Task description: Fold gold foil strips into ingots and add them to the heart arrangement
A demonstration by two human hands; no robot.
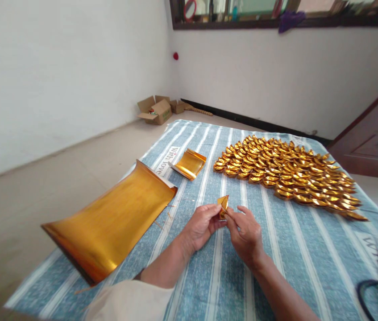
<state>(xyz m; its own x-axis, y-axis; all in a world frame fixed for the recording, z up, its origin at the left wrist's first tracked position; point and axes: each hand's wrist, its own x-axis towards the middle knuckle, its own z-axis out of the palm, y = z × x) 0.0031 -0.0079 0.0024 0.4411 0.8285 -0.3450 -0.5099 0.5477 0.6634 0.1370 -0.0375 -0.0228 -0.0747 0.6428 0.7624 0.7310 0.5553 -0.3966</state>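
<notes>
Between my two hands is a small folded piece of gold foil paper (223, 203), held above the striped tablecloth. My left hand (204, 225) pinches its left side between thumb and fingers. On its right side, my right hand (245, 234) grips the lower edge with thumb and forefinger, partly covering it. Beyond my right hand, many folded gold paper ingots (282, 167) stand packed in rows. A large gold foil sheet (115, 223) with curling edges lies to the left. Past my left hand sits a smaller stack of cut gold foil sheets (190, 164).
Black-handled scissors (374, 290) lie at the near right of the striped tablecloth (205, 285). Thin gold scraps (167, 218) are scattered by the large sheet. On the floor behind stand an open cardboard box (157, 111) and a smaller box (177, 106).
</notes>
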